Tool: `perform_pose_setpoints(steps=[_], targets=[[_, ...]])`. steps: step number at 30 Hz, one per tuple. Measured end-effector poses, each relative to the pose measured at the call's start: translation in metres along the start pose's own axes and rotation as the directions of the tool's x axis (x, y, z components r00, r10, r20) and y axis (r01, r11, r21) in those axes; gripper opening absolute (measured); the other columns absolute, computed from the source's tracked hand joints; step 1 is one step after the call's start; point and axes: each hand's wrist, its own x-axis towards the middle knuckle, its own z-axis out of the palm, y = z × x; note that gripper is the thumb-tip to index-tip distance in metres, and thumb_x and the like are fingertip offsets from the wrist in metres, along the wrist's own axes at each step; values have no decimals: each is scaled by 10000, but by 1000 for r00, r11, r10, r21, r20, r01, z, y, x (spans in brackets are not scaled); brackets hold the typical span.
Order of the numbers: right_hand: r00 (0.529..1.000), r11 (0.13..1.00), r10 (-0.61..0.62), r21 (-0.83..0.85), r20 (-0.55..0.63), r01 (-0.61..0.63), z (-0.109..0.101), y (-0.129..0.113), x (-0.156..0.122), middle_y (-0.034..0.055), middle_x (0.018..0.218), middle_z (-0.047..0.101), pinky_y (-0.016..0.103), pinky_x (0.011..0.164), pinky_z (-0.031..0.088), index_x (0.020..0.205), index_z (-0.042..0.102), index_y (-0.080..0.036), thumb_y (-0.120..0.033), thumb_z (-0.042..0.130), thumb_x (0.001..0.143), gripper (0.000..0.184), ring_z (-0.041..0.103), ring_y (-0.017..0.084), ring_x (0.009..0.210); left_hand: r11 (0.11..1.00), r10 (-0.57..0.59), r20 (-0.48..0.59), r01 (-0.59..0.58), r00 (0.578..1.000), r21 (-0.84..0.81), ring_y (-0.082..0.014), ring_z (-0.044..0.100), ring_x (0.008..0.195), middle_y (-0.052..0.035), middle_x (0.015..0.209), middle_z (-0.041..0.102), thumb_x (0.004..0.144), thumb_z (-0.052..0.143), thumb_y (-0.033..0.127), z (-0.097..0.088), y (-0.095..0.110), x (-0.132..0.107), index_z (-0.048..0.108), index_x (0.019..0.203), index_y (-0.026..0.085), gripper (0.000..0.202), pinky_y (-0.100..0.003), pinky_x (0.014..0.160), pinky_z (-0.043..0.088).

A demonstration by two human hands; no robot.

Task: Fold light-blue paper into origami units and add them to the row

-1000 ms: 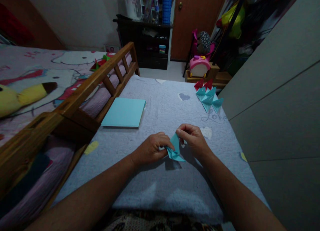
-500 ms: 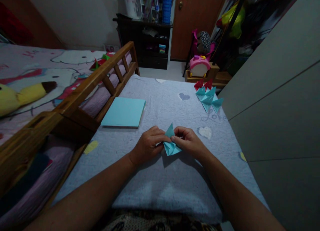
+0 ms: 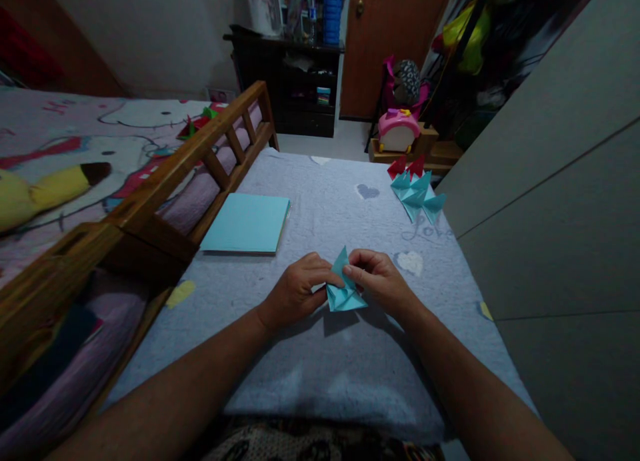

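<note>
Between my hands is a folded piece of light blue origami paper (image 3: pixel 345 301), with one point sticking up and a wider folded part toward me. My left hand (image 3: pixel 307 284) grips its left side, fingers laid across the folds. On the other side my right hand (image 3: pixel 377 274) pinches the paper near the upright point between thumb and fingers. Part of the paper is hidden behind my fingers. A stack of light blue paper (image 3: pixel 247 223) lies flat to the left, beyond my left hand.
Several folded blue paper pieces (image 3: pixel 413 191) and red ones (image 3: pixel 405 168) stand at the bed's far right corner. A wooden rail (image 3: pixel 165 174) runs along the left, and a pale cabinet (image 3: pixel 560 201) along the right. The patterned sheet (image 3: pixel 320 381) covers the surface beneath my hands.
My right thumb has lifted slightly up along the paper's point. The lower part of the paper now looks spread a little wider. My left hand has hardly moved.
</note>
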Motion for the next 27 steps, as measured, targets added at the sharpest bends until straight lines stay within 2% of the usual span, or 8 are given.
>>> perform_pose_setpoints(steps=[6, 11, 18, 24, 27], targets=[[1000, 1000, -15, -2, -4, 15, 1, -1, 0, -47, 615, 532, 223, 496, 360, 716, 620, -184, -393, 744, 758, 246, 448, 80, 520, 999, 0, -24, -1, 1000, -43, -181, 544, 776, -7, 814, 708, 944, 568, 223, 1, 0, 1, 709, 918, 236, 144, -332, 761, 401], [998, 999, -45, 4, -34, 45, 1, -2, 0, -53, 589, 521, 228, 502, 360, 707, 619, -187, -358, 734, 770, 215, 442, 82, 516, 993, 29, 25, -26, 999, -112, -168, 566, 769, 10, 838, 732, 931, 567, 168, 0, 2, 4, 693, 914, 239, 146, -342, 809, 404], [989, 994, -110, -33, -102, 107, -2, -2, 2, -49, 589, 529, 234, 507, 355, 700, 635, -183, -316, 724, 778, 177, 451, 86, 526, 988, 48, 96, -33, 994, -152, -173, 588, 772, -11, 815, 733, 940, 543, 184, 1, 5, 5, 688, 897, 225, 158, -350, 820, 428], [971, 992, -125, -8, -205, 126, -2, -1, 3, -54, 575, 511, 232, 495, 355, 694, 625, -188, -341, 739, 769, 205, 450, 87, 508, 988, 43, 134, -22, 990, -152, -172, 577, 771, -6, 829, 735, 906, 559, 139, 2, 5, 4, 692, 895, 226, 159, -347, 819, 424], [955, 991, -112, 42, -274, 128, -4, -1, 2, -61, 571, 497, 230, 471, 344, 717, 610, -198, -381, 740, 770, 231, 438, 88, 487, 995, 50, 101, -40, 994, -95, -172, 565, 763, -3, 818, 727, 895, 560, 117, 2, 1, 2, 689, 904, 224, 168, -343, 804, 421]])
